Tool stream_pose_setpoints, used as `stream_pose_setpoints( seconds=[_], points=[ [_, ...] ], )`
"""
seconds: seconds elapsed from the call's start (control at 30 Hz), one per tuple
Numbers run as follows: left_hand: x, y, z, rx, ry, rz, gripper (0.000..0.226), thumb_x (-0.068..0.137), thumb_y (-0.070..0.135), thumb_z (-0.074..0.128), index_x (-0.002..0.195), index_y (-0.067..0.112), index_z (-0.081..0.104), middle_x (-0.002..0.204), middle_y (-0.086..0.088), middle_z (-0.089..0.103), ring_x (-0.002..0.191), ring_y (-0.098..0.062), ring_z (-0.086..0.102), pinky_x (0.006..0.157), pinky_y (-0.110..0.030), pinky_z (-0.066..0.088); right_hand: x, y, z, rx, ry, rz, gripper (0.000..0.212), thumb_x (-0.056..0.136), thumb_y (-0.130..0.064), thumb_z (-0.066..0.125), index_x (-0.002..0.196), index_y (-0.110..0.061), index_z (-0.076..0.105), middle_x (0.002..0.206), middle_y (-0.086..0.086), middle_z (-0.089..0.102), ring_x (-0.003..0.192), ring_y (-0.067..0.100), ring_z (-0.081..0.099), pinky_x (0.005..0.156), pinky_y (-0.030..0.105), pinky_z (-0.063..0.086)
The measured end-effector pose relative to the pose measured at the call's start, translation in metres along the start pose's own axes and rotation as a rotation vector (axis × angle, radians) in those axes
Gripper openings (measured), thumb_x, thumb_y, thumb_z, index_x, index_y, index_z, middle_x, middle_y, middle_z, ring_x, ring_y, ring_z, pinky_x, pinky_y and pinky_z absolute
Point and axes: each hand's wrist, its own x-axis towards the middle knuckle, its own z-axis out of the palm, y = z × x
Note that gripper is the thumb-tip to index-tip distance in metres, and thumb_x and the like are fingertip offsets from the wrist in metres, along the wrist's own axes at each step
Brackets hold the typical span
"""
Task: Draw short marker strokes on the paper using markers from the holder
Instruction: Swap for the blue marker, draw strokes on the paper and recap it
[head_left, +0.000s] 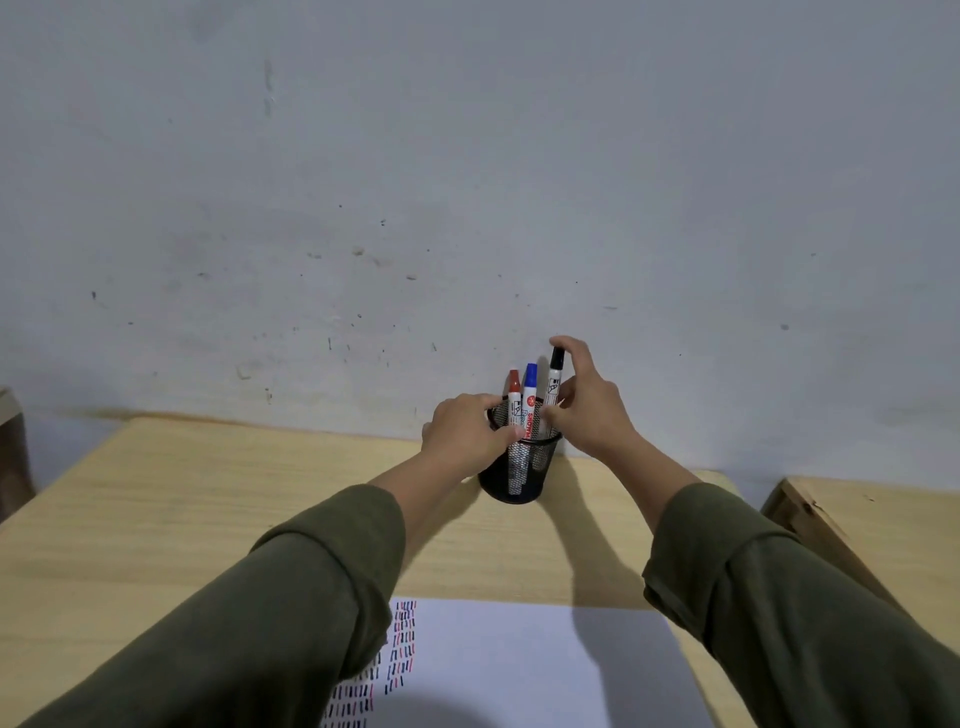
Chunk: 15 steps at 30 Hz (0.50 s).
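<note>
Steadying the mesh holder (519, 467) at the table's (208, 493) far edge with the left hand (467, 434) clasping its rim, pinching the black marker (554, 387) in the right hand (587, 402) (lifting straight up, avoiding the red and blue markers), paper (519, 665) lying nearer.

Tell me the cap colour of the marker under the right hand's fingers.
Black. The black-capped marker stands in the holder, pinched by the right hand; clearest in the head view.

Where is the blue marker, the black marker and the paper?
blue marker (530, 387), head view, on its cap and upper barrel.
black marker (555, 375), head view, on its barrel just below the cap.
paper (519, 665), head view, on its blank middle.
</note>
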Motion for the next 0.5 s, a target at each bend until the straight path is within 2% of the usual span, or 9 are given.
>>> stream_pose_setpoints(
  seconds=[0.07, 0.17, 0.27, 0.4, 0.5],
  points=[
    [0.001, -0.001, 0.000, -0.009, 0.002, -0.001, 0.053, 0.081, 0.041, 0.067, 0.131, 0.027, 0.056, 0.131, -0.002, 0.062, 0.128, -0.025, 0.049, 0.106, -0.043, 0.039, 0.001, 0.004, 0.006, -0.038, -0.027, 0.000, 0.076, 0.074, 0.000, 0.067, 0.134, -0.030, 0.032, 0.074, 0.001, 0.059, 0.065, 0.010, 0.056, 0.052, 0.020, 0.039],
    [0.000, -0.001, 0.000, -0.016, 0.004, -0.002, 0.054, 0.082, 0.041, 0.066, 0.132, 0.026, 0.056, 0.132, -0.003, 0.061, 0.129, -0.025, 0.047, 0.106, -0.043, 0.038, 0.002, 0.008, 0.013, -0.072, -0.039, -0.021, 0.075, 0.071, -0.001, 0.071, 0.132, -0.027, 0.035, 0.083, 0.007, 0.062, 0.072, 0.021, 0.059, 0.053, 0.023, 0.041],
    [-0.001, 0.000, -0.001, -0.040, 0.004, -0.007, 0.054, 0.082, 0.040, 0.067, 0.132, 0.024, 0.055, 0.133, -0.004, 0.060, 0.130, -0.026, 0.045, 0.107, -0.043, 0.038, 0.003, 0.009, 0.014, -0.089, -0.025, -0.046, 0.070, 0.072, -0.003, 0.073, 0.130, -0.023, 0.040, 0.086, 0.004, 0.059, 0.074, 0.020, 0.055, 0.050, 0.016, 0.033],
    [-0.002, 0.000, 0.000, -0.027, 0.001, -0.007, 0.055, 0.081, 0.041, 0.067, 0.132, 0.025, 0.055, 0.131, -0.002, 0.061, 0.128, -0.025, 0.048, 0.105, -0.043, 0.039, 0.009, 0.013, 0.016, -0.139, 0.049, -0.060, 0.060, 0.073, -0.004, 0.073, 0.126, -0.021, 0.049, 0.100, 0.005, 0.048, 0.083, 0.017, 0.048, 0.055, 0.011, 0.029],
    [-0.003, 0.002, -0.002, 0.000, -0.003, -0.012, 0.055, 0.083, 0.041, 0.065, 0.134, 0.025, 0.053, 0.133, -0.003, 0.059, 0.129, -0.025, 0.046, 0.105, -0.041, 0.038, 0.011, 0.015, 0.018, -0.181, 0.066, -0.078, 0.060, 0.074, -0.006, 0.072, 0.126, -0.024, 0.049, 0.102, 0.002, 0.040, 0.088, 0.022, 0.052, 0.062, 0.021, 0.039]
  ],
)
